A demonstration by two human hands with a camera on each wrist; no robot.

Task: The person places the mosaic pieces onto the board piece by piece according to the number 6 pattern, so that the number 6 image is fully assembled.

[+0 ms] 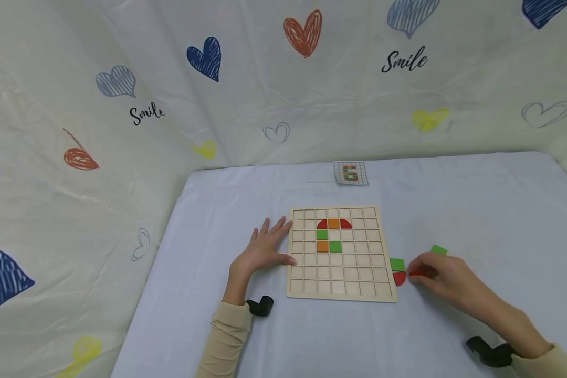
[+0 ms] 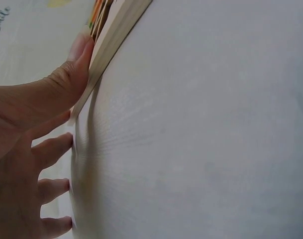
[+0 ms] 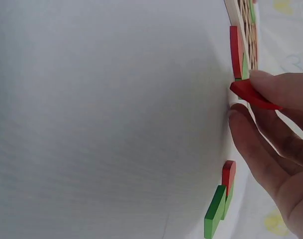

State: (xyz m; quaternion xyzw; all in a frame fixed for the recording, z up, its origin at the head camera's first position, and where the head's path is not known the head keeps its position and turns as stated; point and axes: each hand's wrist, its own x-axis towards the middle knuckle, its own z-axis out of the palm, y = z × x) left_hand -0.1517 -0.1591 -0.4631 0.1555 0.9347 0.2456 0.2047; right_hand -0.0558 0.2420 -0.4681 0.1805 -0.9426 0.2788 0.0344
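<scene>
My right hand [image 1: 441, 275] pinches a red quarter-round tile [image 3: 253, 95] between thumb and fingers, just right of the wooden grid board [image 1: 359, 273]. My left hand [image 1: 263, 250] has its fingers spread at the board's left edge, the thumb resting on the rim. On the grid, an orange square [image 1: 333, 223] sits between two red quarter-round tiles [image 1: 322, 224]. Below the left one comes a green square [image 1: 322, 234], then another orange square [image 1: 322, 246] with a green square [image 1: 335, 247] to its right.
By the board's right edge lie a loose green square [image 1: 397, 264] and a red rounded tile [image 1: 399, 278]. Another green tile [image 1: 439, 250] shows behind my right hand. A pattern card [image 1: 351, 173] lies at the back of the white-covered table [image 1: 245, 199], before a heart-printed cloth.
</scene>
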